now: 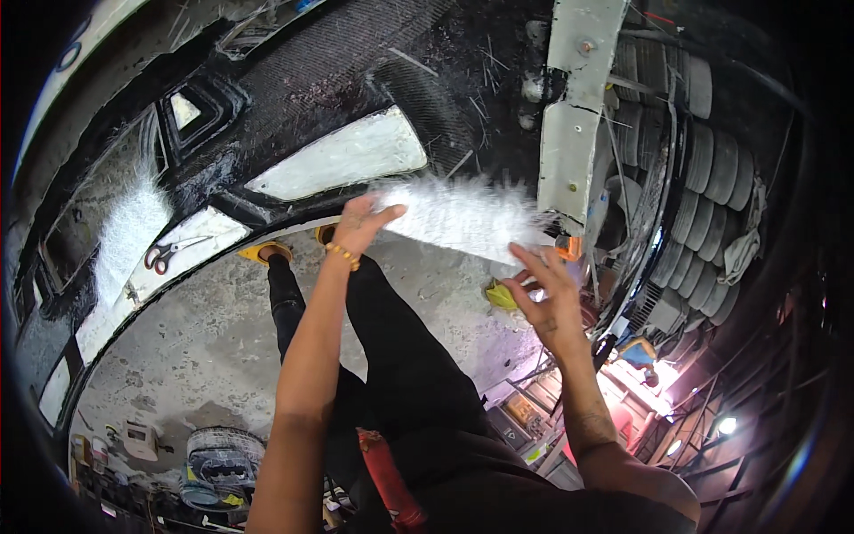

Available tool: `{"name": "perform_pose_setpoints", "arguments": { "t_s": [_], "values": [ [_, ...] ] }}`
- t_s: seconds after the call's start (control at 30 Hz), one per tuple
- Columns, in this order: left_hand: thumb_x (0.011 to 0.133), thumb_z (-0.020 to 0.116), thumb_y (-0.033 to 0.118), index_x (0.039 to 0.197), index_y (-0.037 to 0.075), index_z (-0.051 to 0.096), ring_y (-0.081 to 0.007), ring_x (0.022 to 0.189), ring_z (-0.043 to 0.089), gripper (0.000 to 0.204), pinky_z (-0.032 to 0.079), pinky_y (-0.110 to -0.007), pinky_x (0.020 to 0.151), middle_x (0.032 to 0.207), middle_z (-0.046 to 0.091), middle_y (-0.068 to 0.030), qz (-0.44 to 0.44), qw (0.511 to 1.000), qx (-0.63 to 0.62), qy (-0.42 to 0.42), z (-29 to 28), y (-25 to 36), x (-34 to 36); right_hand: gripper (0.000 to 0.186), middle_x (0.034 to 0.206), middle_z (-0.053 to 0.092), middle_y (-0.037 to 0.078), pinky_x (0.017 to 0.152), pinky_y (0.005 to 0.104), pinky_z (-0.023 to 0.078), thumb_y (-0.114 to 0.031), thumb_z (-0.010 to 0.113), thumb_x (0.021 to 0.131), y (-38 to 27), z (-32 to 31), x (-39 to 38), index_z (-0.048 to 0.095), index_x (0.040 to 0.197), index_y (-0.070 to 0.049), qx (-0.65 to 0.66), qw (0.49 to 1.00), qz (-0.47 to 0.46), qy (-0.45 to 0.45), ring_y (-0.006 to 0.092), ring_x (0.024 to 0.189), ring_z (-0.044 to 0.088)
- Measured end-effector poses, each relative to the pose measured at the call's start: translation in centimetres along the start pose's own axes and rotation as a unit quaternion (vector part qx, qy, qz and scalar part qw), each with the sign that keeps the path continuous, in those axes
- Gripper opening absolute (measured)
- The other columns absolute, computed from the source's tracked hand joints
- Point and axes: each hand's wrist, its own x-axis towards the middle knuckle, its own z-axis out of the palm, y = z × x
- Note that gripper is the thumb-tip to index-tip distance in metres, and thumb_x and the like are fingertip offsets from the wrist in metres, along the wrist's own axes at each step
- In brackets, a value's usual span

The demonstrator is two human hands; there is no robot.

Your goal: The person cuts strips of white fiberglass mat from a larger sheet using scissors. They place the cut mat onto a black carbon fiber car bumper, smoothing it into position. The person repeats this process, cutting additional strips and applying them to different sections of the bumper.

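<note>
A strip of white fibrous mat (458, 218), frayed along its top edge, spans the space between my hands, beside a black mould with pale inset panels (334, 153). My left hand (363, 224), with a yellow bead bracelet at the wrist, is closed on the strip's left end. My right hand (547, 298) is at the strip's right end, fingers spread, index fingertip at its lower edge. More white fibre mat (133, 231) lies on the mould at left, next to scissors (165, 254) with dark handles.
A pale beam (569, 151) and an orange object (567, 247) border the right side. Stacked grey curved pieces (707, 178) stand beyond. The grey floor (205, 338) is below, with tools and containers at lower left. Another person (639, 356) is at lower right.
</note>
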Motion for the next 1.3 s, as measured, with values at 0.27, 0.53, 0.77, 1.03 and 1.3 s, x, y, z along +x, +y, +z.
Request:
{"name": "perform_pose_setpoints", "arguments": {
  "t_s": [0.27,0.53,0.77,1.03,1.3],
  "values": [
    [0.072,0.079,0.041,0.108,-0.01,0.061,-0.0195,0.093,0.059,0.065,0.045,-0.031,0.084,0.103,0.066,-0.0167,0.019,0.995,0.065,0.071,3.4,-1.0,2.0,0.048,0.102,0.053,0.015,0.065,0.031,0.051,-0.004,0.072,0.08,-1.5,-2.1,0.2,0.056,0.126,-0.001,-0.059,0.998,0.032,0.003,0.0213,0.071,0.058],
    [0.072,0.079,0.042,0.094,-0.008,0.061,-0.0182,0.077,0.054,0.058,0.045,-0.033,0.073,0.083,0.063,-0.0099,0.033,0.996,0.046,0.062,5.1,0.9,1.8,0.049,0.098,0.052,0.018,0.069,0.0377,0.047,-0.005,0.071,0.078,-0.5,-3.2,0.5,0.056,0.125,0.001,-0.125,0.992,-0.007,0.025,0.0292,0.073,0.055],
    [0.07,0.081,0.04,0.098,-0.009,0.061,-0.019,0.077,0.053,0.06,0.044,-0.032,0.072,0.083,0.061,-0.0124,0.063,0.991,0.095,0.07,5.2,1.2,2.4,0.047,0.1,0.052,0.021,0.079,0.0412,0.045,-0.006,0.07,0.078,0.8,-3.8,0.9,0.056,0.123,0.003,-0.153,0.988,-0.014,0.005,0.0387,0.092,0.055],
    [0.07,0.082,0.039,0.098,-0.008,0.06,-0.0174,0.077,0.051,0.059,0.044,-0.031,0.072,0.081,0.06,-0.0106,0.026,0.994,0.093,0.05,4.6,1.6,1.6,0.041,0.097,0.053,0.02,0.075,0.0418,0.047,-0.008,0.068,0.081,0.7,-3.4,1.6,0.058,0.119,0.003,-0.206,0.977,-0.053,0.021,0.0376,0.088,0.056],
    [0.071,0.081,0.038,0.099,-0.007,0.059,-0.0184,0.08,0.053,0.057,0.044,-0.032,0.077,0.084,0.062,-0.0118,0.072,0.99,0.044,0.111,5.5,0.8,1.3,0.029,0.089,0.054,0.018,0.068,0.0417,0.047,-0.01,0.063,0.086,1.1,-3.2,2.3,0.063,0.113,0.002,-0.226,0.971,-0.073,0.031,0.0362,0.081,0.059]
  ]
}}
